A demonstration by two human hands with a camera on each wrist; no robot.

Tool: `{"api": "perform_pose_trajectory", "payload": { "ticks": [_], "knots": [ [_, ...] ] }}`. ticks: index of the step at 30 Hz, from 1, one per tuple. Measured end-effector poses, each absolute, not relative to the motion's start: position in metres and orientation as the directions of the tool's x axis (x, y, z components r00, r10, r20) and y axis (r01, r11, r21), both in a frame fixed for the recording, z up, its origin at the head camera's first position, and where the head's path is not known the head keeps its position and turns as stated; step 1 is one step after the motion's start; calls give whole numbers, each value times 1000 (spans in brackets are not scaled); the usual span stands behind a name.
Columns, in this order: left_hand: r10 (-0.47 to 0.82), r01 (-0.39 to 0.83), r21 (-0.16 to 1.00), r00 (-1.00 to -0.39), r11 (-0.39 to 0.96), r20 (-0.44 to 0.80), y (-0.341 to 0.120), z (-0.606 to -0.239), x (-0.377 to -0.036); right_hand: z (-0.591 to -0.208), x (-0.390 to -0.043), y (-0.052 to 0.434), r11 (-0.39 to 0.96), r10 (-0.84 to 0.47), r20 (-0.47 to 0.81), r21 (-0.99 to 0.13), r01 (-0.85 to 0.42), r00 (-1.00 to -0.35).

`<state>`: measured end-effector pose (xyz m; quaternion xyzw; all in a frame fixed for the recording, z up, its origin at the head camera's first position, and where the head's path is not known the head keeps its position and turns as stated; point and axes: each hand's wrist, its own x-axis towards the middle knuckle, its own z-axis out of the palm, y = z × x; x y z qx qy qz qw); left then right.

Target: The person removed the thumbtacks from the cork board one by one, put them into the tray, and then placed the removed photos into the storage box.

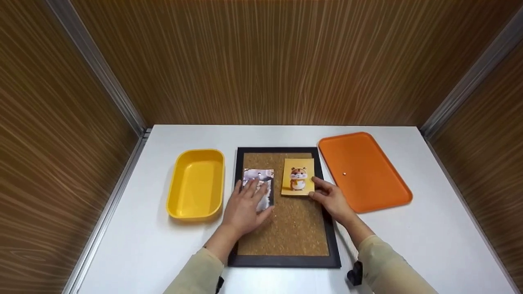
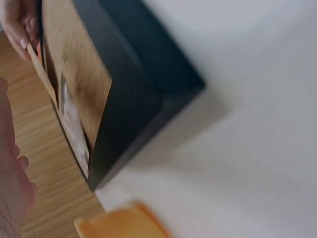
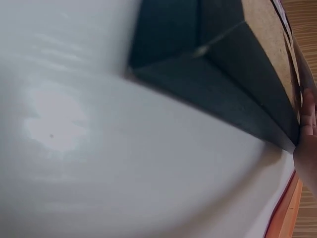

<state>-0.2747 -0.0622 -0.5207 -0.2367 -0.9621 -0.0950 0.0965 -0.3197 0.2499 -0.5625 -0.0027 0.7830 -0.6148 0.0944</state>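
A cork board (image 1: pixel 294 232) with a black frame lies on the white table. My right hand (image 1: pixel 334 201) pinches the right edge of a yellow card (image 1: pixel 304 163) printed with a hamster figure, over the board's upper right. From the left wrist view, this card (image 2: pixel 41 72) stands tilted off the cork. My left hand (image 1: pixel 244 208) has its fingers spread over a greyish photo (image 1: pixel 268 200) on the board's left side, hiding much of its picture. A small pale pin head (image 1: pixel 259 174) shows near that photo's top.
To the left of the board stands a yellow tray (image 1: pixel 173 192) with raised walls. An orange tray (image 1: pixel 372 163) lies at the right, its left edge close to the frame, with a small pale pin (image 1: pixel 344 174) on it. Wood-grain panels (image 1: pixel 261 61) enclose the back and sides.
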Motion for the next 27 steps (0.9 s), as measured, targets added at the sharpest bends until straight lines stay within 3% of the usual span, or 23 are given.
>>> {"api": "perform_pose_trajectory", "payload": {
  "ticks": [6, 27],
  "knots": [
    [398, 454, 166, -872, 875, 285, -83, -514, -281, -558, -320, 249, 170, -134, -89, -983, 65, -987],
    [277, 331, 171, -919, 928, 280, -151, -500, -281, -524, -323, 240, 205, -173, -52, -979, 16, -983]
  ]
}}
